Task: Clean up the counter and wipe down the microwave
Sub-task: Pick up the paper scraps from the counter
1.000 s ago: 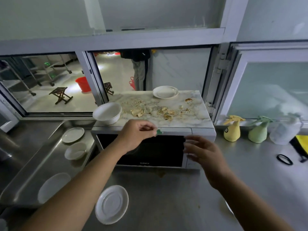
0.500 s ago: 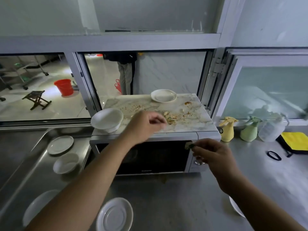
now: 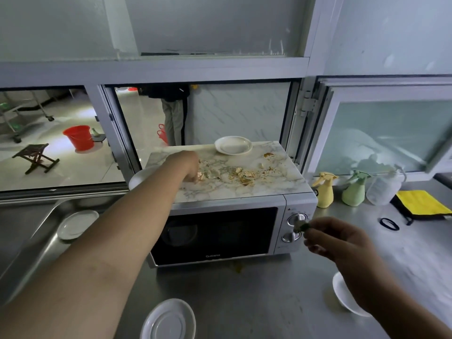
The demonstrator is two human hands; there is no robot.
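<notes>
— Where are the scraps?
— Strewn on the microwave [image 3: 234, 231] top; left hand [image 3: 187, 167] reaches into the food scraps [image 3: 241, 176], fingers curled among them.
— Right hand [image 3: 335, 241]?
— Pinching a small green scrap [image 3: 302, 226] before the dials, above the tabletop [image 3: 269, 297].

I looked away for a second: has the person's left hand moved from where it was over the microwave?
Yes. The left hand was at the microwave's front top edge; it has reached farther back over the top, onto the food scraps, toward the small plate.

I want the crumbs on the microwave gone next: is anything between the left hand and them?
Nothing visible: the left hand is already at the food scraps on the microwave top; the white plate sits behind them.
</notes>
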